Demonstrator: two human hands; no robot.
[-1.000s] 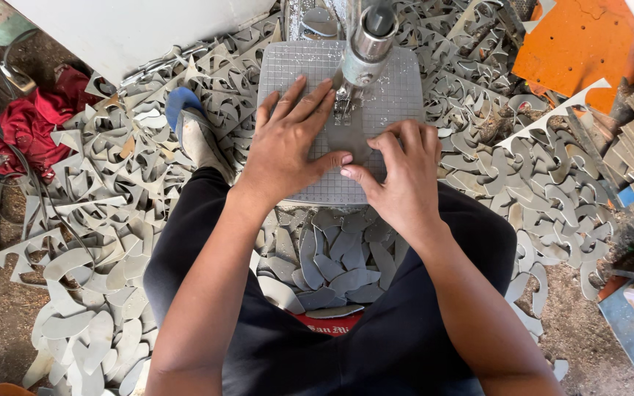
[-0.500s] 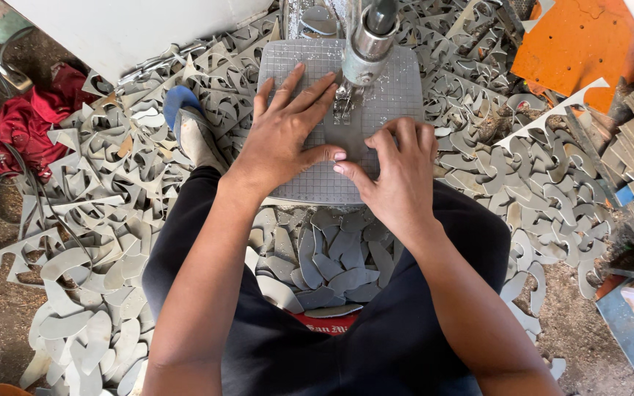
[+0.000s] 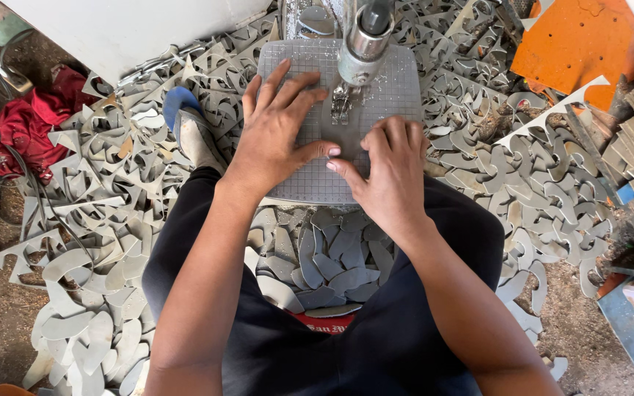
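A grey grid sheet (image 3: 376, 88) lies flat on the machine table under the metal cutter head (image 3: 361, 44). The left hand (image 3: 277, 128) presses it with fingers spread wide, and the right hand (image 3: 394, 172) presses with fingers curled. Both thumbs sit near the blade, so a slip of the sheet could hurt them.
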